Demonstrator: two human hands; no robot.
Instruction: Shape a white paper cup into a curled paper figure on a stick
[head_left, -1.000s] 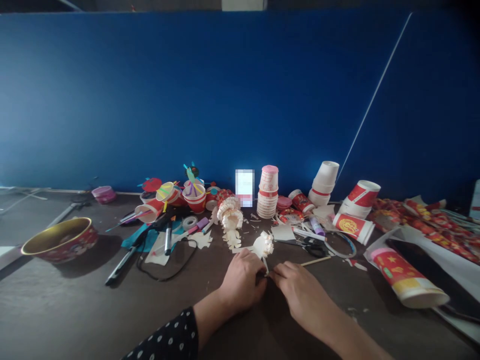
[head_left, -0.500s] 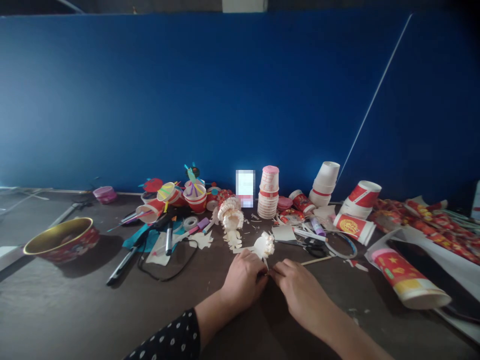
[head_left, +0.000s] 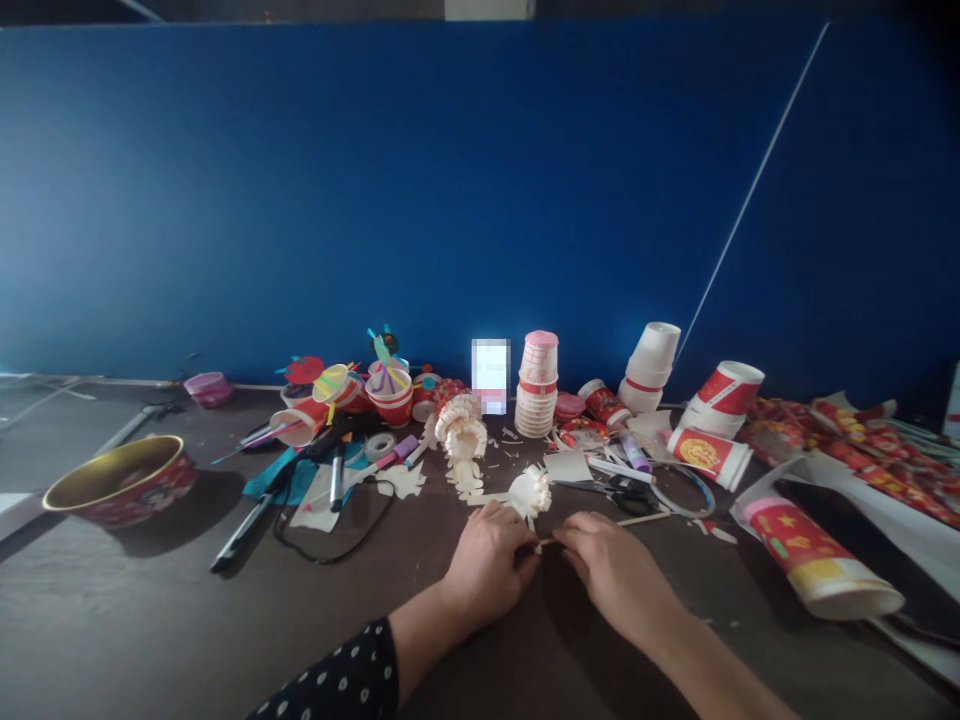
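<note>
My left hand (head_left: 491, 560) is closed, its fingers pinching the near edge of a cut white paper piece (head_left: 523, 488) whose far strips are curled into a ruffle. My right hand (head_left: 611, 565) is closed around a thin pale wooden stick (head_left: 645, 519). The stick's tip shows between the two hands, beside my left fingertips; whether it touches the paper there I cannot tell. Beyond my left hand lies a larger piece of curled white paper (head_left: 461, 430). A pair of scissors (head_left: 626, 490) with dark handles rests past my right hand.
A red and gold bowl (head_left: 161, 495) stands at left. Markers (head_left: 337, 475) and blue paper (head_left: 266, 470) lie nearby. At the back are a stack of paper cups (head_left: 538, 395) and a pixelated bright rectangle (head_left: 491, 375). A red cup (head_left: 817, 560) lies at right beside a dark phone-like slab (head_left: 862, 540).
My right hand has shifted slightly right with the stick, opening a small gap between the hands where the stick's tip now shows. The left hand has barely moved.
</note>
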